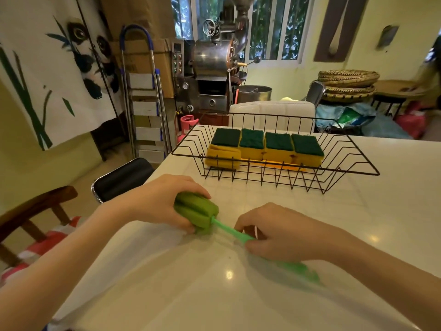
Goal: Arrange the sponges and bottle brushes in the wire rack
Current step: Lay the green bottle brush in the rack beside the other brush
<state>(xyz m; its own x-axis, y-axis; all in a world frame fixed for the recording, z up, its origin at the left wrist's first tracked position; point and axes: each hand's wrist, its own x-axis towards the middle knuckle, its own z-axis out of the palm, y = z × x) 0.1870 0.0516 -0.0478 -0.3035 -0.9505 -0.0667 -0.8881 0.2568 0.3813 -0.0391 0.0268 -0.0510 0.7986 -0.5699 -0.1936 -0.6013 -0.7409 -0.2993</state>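
A green bottle brush point(214, 222) is held low over the white table point(358, 223), at about 6 o'clock from the wire rack point(274, 173), well short of it. Its foam head is wrapped by the closed fingers point(191, 191) of the left hand point(164, 201); the thin plastic handle is pinched by the right hand point(281, 234). The brush is judged light, its head soft and easily squashed, its handle slim and somewhat flexible, possibly slick. A firmer hold is best taken on the handle near the head. Four sponges point(265, 149) are already lined up inside the rack.
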